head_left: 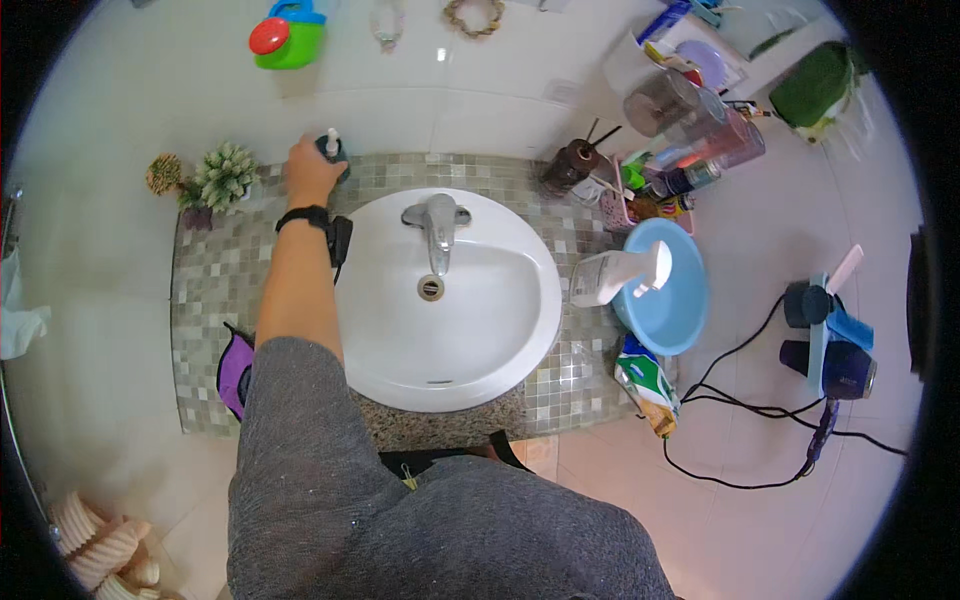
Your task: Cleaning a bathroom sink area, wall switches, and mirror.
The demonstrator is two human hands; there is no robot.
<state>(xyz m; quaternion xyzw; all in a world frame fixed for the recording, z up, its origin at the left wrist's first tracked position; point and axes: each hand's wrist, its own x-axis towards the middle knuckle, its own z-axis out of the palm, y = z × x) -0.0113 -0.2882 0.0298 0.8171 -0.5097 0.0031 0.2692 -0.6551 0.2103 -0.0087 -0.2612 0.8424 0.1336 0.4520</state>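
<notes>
Left arm stretched across the mosaic desk (205, 300).
Reaching past the white sink (500, 330), left hand (310, 172) closed around a dark pump bottle (333, 150) at the back left of the basin, beside small potted plants (222, 177); right hand unseen.

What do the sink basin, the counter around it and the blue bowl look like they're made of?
Sink basin: glossy white, probably glazed ceramic, with soft highlights. Counter: small grey and beige mosaic tiles, grout lines visible, possibly stone or glass. Blue bowl: smooth, thin-walled, evenly coloured, likely plastic.
</notes>
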